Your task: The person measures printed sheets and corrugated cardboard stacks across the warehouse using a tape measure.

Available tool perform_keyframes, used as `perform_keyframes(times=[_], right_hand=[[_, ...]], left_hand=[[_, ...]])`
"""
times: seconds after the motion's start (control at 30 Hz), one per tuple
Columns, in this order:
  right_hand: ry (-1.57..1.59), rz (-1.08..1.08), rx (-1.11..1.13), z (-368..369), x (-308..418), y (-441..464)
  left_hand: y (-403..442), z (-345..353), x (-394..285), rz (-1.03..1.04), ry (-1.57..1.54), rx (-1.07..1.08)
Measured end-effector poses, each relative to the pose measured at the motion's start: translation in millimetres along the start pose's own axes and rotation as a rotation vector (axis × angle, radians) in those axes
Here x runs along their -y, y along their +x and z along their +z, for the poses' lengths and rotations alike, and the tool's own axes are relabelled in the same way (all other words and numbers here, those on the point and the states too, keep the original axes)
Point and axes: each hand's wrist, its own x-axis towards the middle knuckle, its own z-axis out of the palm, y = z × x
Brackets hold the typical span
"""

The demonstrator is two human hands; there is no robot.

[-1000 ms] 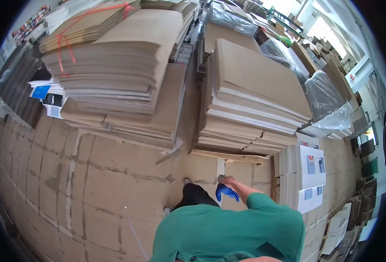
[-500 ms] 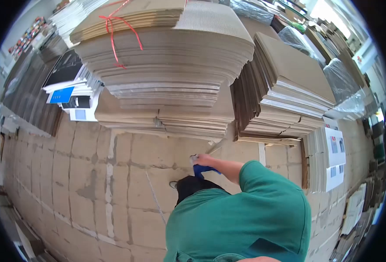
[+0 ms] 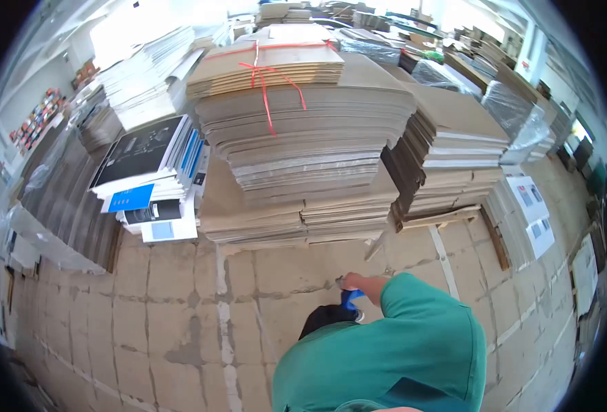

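Note:
My right hand (image 3: 351,281) is held low in front of my body, over the tiled floor. Its fingers are closed around a blue object (image 3: 350,299), too small and blurred to name, with a small greyish part at the fingertips. My left hand is out of sight. Ahead of me stands a tall stack of cardboard sheets (image 3: 296,137), topped by a bundle (image 3: 276,65) tied with red string (image 3: 265,99). A lower layer of cardboard (image 3: 248,223) lies beneath it.
At the left are printed sheets (image 3: 142,154) and a dark stack in clear wrap (image 3: 66,199). To the right stand another cardboard stack (image 3: 458,130) on a wooden pallet (image 3: 440,218), white printed sheets (image 3: 523,196) and a wrapped stack (image 3: 512,113). The floor (image 3: 132,309) has pale lines.
The view has swung left and tilted up, so the string-tied stack now stands near the middle. My right hand, still with the blue object, has shifted across my front.

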Motion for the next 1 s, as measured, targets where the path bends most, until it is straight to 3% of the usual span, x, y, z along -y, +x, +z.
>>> perform_keyframes(times=[0.1,0.23,0.3,0.33,0.37,0.4,0.43,0.47,0.53,0.63,0.7,0.77,0.8,0.93,1.0], right_hand=[[0.115,0.103,0.015,-12.1,81.1,-68.2],[0.169,0.157,-0.040,98.3,119.4,-16.0],[-0.008,-0.008,0.097,154.4,136.3,38.4],[-0.121,-0.107,0.097,148.4,164.8,26.4],[-0.243,-0.249,0.099,119.2,217.1,12.5],[-0.018,-0.269,0.081,130.9,241.0,22.7],[0.206,-0.274,0.062,133.1,272.0,45.2],[0.255,-0.289,0.053,127.9,327.2,56.9],[0.233,-0.348,0.101,121.9,420.9,89.7],[0.218,-0.717,0.102,134.5,556.8,142.9],[0.166,-0.744,0.284,114.0,695.2,125.0],[0.141,-0.912,0.476,102.5,819.9,96.4],[0.096,-0.952,0.507,108.5,868.3,88.2],[0.184,-0.982,0.859,155.9,1058.7,78.8],[0.367,-0.928,1.158,198.9,1163.8,81.7]], left_hand=[[21.3,-63.7,-21.7,0.010,-0.096,0.061],[-2.4,-143.1,-0.5,-0.092,-0.300,0.049],[-31.8,-186.1,28.4,-0.167,-0.454,-0.045],[-59.6,-201.4,47.1,-0.214,-0.565,-0.135],[-15.9,-229.4,113.0,-0.304,-0.662,-0.138],[5.5,-255.8,123.8,-0.109,-0.397,-0.133],[19.9,-284.2,123.5,-0.194,-0.422,-0.141],[6.5,-314.2,63.7,-0.113,0.109,-0.294],[17.2,-367.5,61.4,-0.029,0.384,-0.470],[-15.6,-427.8,64.5,-0.142,0.089,-0.585],[-39.7,-473.4,66.3,-0.171,-0.057,-0.649],[-68.8,-505.6,81.8,-0.378,-0.408,-0.710],[-77.6,-525.3,90.0,-0.385,-0.453,-0.759],[-84.5,-607.7,134.4,-0.466,-0.495,-0.797],[-74.1,-681.8,165.1,-0.241,-0.161,-0.866]])
